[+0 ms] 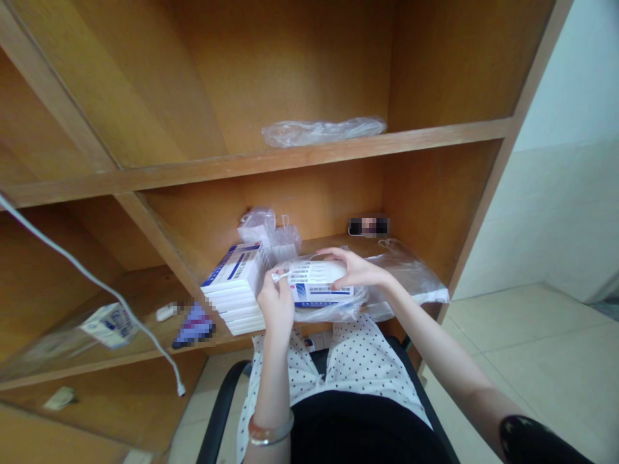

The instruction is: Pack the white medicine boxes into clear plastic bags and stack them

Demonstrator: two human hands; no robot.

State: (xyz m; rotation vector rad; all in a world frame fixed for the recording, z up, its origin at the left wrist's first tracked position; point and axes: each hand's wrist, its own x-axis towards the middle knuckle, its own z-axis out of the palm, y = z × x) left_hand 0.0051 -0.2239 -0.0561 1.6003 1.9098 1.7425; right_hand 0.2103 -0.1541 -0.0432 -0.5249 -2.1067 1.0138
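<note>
Both my hands are in front of a wooden shelf (338,243). My left hand (275,304) pinches a white tie at the edge of a clear plastic bag (333,310). That bag wraps a white and blue box (316,283), and my right hand (356,269) grips the box from above through the plastic. Just left of my left hand, a stack of several white and blue boxes (236,290) sits on the shelf, touching the bagged box or nearly so. The stack's lower boxes are partly hidden by my left hand.
White plastic packets (264,229) stand behind the stack, and a crumpled bag (324,132) lies on the upper shelf. A white cable (97,283) hangs across the left side. A small carton (110,325) sits on the left shelf. Below are a black chair and tiled floor (522,361).
</note>
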